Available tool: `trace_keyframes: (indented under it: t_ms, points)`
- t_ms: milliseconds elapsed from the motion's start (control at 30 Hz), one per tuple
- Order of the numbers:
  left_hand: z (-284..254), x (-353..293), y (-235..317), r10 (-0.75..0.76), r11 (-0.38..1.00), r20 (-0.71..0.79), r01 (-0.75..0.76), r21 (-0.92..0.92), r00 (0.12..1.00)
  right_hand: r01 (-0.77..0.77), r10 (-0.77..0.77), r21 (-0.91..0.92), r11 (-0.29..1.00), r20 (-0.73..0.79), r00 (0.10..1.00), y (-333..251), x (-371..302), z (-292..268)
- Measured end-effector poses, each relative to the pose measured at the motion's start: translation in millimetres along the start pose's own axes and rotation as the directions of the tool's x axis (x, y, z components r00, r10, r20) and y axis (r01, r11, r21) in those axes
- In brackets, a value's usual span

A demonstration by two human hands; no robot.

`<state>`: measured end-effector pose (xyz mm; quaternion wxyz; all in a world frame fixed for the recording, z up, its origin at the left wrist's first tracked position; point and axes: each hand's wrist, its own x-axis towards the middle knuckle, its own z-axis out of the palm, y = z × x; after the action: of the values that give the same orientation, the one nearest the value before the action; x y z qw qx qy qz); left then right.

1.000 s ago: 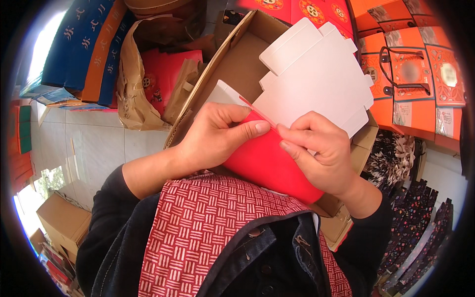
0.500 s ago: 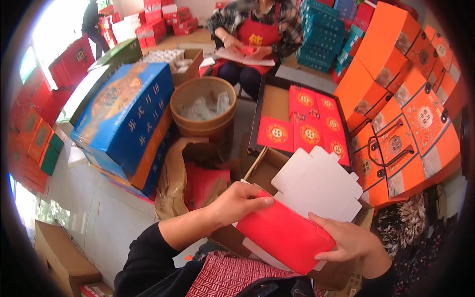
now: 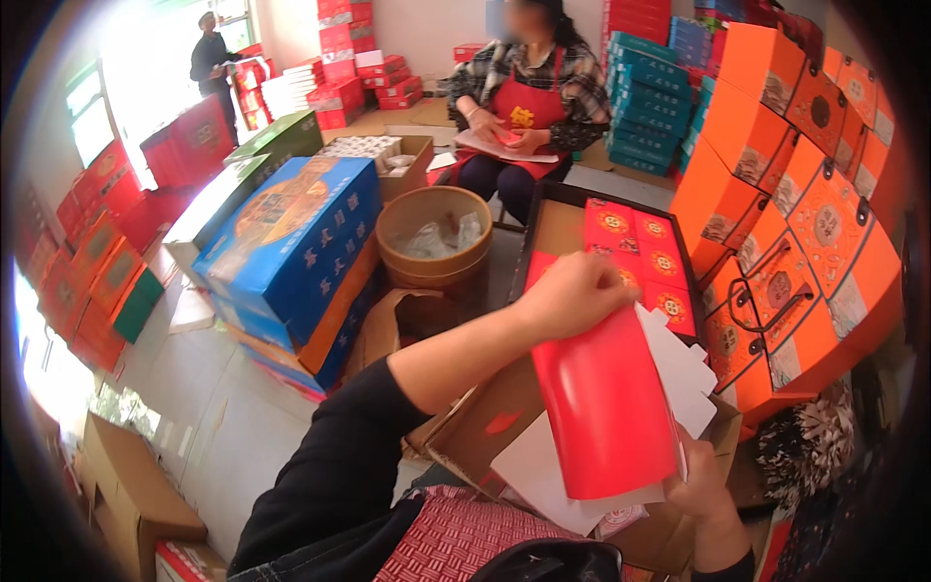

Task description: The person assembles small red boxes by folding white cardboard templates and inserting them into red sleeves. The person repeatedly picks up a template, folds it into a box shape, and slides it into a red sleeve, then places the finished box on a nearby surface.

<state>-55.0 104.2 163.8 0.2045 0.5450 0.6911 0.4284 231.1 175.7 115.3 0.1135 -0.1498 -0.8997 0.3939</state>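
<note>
A glossy red card sheet [image 3: 603,417] with a white underside stands slanted in front of me, its lower end bent in a curve. Up at its far edge, my left hand [image 3: 582,296] has its fingers pinched together on the card. My right hand [image 3: 700,475] grips the lower right edge, thumb against the card and the other fingers partly hidden. White die-cut flaps [image 3: 679,351] stick out beyond the red card on the right. Beneath lies an open cardboard carton [image 3: 465,441] with white card [image 3: 531,464] in it.
A black-rimmed tray [image 3: 693,291] of red square packs lies just beyond my hands. Orange gift boxes [image 3: 824,233] are stacked at right. Left are a round bin [image 3: 434,267] and a blue box [image 3: 291,242]. A co-worker in a red apron [image 3: 529,107] sits opposite.
My left hand has moved up and away with the far edge of the red card, which now stands more upright. My right hand has shifted to its lower right edge. The view has tilted up.
</note>
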Motion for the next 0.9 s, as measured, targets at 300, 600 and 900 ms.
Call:
trace_keyframes:
  t_ms: [300,600,900]
  points:
    - [127.8,-126.9,-21.7,0.71,0.653,0.159,-0.556,-0.514,0.686,0.069,0.083,0.335,0.94,-0.42,0.904,72.8,14.3,91.0]
    - [170.2,-157.7,-62.9,-0.226,0.438,0.006,0.107,-0.893,0.974,-0.066,0.127,0.369,0.927,-0.144,0.981,21.5,6.0,113.5]
    - [172.1,-176.1,-76.2,-0.337,0.689,-0.166,0.123,-0.714,0.927,-0.18,0.165,0.479,0.859,0.073,0.984,30.4,-2.6,122.5]
